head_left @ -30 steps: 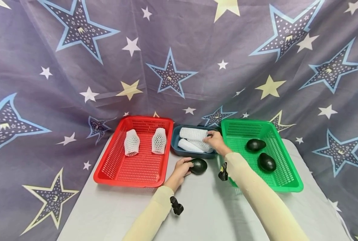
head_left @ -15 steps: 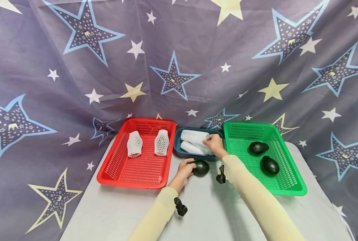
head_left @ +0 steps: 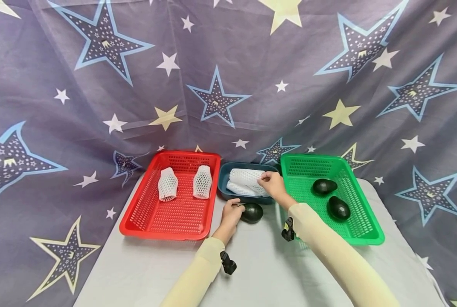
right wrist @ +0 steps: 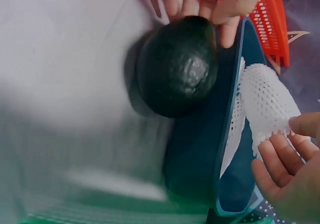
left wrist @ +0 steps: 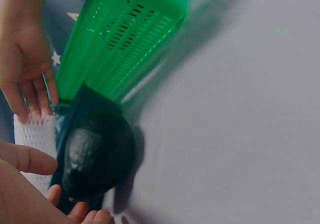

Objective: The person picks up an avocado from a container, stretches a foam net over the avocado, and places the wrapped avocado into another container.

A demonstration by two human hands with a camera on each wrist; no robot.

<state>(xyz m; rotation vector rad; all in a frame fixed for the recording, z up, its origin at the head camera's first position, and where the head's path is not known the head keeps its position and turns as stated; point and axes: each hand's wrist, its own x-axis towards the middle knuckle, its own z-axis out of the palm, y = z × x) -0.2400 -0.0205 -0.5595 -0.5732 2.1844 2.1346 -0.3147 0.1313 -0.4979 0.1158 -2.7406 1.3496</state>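
Left grip (head_left: pixel 231 214) is holding avocado (head_left: pixel 253 212), right grip (head_left: pixel 273 184) is pinching net (right wrist: pixel 270 99); close packing could be snagging other nets (right wrist: pixel 234 134).

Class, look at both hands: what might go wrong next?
The left hand holds the avocado only near its narrow end, so it might slip. The right hand pinches just the edge of a net sleeve, so it may tear or drag along another sleeve in the blue bin.

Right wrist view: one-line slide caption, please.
Left hand grips an avocado; right hand pinches a white foam net at the blue tub.
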